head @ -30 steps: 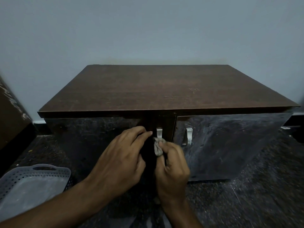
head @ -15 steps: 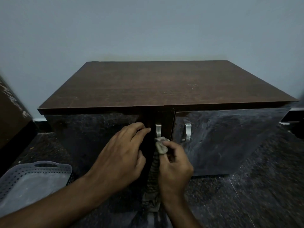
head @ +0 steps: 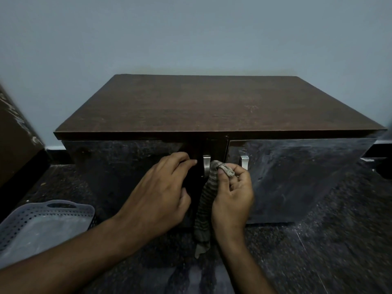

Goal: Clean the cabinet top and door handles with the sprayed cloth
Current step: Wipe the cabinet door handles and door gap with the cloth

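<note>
The low cabinet has a dark brown wooden top [head: 212, 107] and two glossy dark doors. Two small metal handles sit near the middle: the left handle [head: 206, 164] and the right handle [head: 244, 162]. My right hand [head: 232, 196] pinches a striped grey cloth [head: 203, 209], its upper end bunched over my fingertip against the right side of the left handle, the rest hanging down. My left hand [head: 161, 194] grips the left door [head: 127, 166] at its inner edge, fingers curled just left of that handle.
A grey perforated plastic basket [head: 42, 221] stands on the dark speckled floor [head: 318, 251] at the lower left. A brown piece of furniture [head: 14, 134] juts in at the left edge. A plain pale wall rises behind the cabinet.
My right hand has turned and shifted slightly right and down along the left handle, and more of the cloth now hangs below it. The left hand has stayed on the door edge.
</note>
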A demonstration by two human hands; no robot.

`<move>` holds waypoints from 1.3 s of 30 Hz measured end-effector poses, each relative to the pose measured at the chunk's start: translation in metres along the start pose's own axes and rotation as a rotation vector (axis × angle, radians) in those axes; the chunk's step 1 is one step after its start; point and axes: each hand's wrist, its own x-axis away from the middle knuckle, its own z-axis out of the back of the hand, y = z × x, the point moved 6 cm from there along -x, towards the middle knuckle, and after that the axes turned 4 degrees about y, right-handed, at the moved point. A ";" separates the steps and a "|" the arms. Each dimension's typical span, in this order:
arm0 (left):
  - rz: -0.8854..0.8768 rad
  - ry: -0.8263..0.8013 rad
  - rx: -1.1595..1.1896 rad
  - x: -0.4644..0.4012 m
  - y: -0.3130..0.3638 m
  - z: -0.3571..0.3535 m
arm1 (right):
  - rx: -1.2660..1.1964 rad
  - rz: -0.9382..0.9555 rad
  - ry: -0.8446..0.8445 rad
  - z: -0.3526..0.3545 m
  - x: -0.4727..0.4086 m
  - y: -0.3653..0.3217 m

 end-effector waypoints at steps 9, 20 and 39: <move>0.006 -0.005 0.023 0.000 -0.001 -0.006 | 0.331 0.287 -0.242 0.002 -0.001 0.014; 0.012 -0.001 0.031 0.001 0.000 -0.005 | -0.161 -0.316 -0.168 -0.009 -0.007 0.007; -0.004 0.014 0.055 -0.001 -0.002 -0.005 | 0.374 0.444 -0.014 0.006 0.009 0.014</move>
